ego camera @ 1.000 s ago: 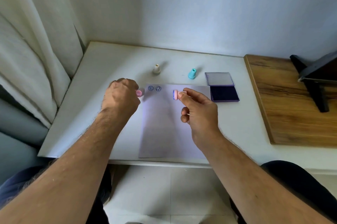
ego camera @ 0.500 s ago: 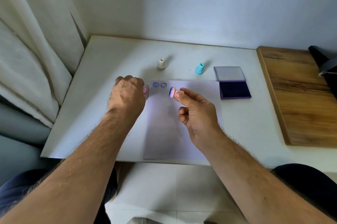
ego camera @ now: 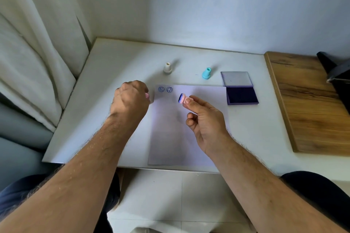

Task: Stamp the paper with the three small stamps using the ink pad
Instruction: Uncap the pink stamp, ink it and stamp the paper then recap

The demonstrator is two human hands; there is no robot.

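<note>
With the right hand (ego camera: 206, 123): pinching the pink stamp (ego camera: 182, 98) by its stem between thumb and forefinger, holding it clear above the paper, lying on its side with the dark blue face pointing toward 9 o'clock. With the left hand (ego camera: 130, 100): clenching at the paper's 10 o'clock edge around something small and pink (ego camera: 147, 96), likely the stamp's cap, though mostly hidden.

Sitting across the pale worktop (ego camera: 117, 73), from big to small: lying lengthwise between both forearms, the paper (ego camera: 170, 138); resting just off its 2 o'clock corner, the ink pad (ego camera: 241, 95), opened flat with the lid folded back; standing upright beyond the far edge, the teal stamp (ego camera: 206, 73) at 1 o'clock and the beige stamp (ego camera: 167, 68) at 12 o'clock, both apart from the sheet; showing at the 11 o'clock corner, two round blue prints (ego camera: 161, 89) side by side.

Compared with a second ago: turning the pink stamp so that the face reads plainly blue rather than pinkish, while keeping the left fist where it was. Judging from that: working on the third and last impression, with the face apparently inked and needing only tipping downward and pressing flat, probably just toward 3 o'clock of the second print.
</note>
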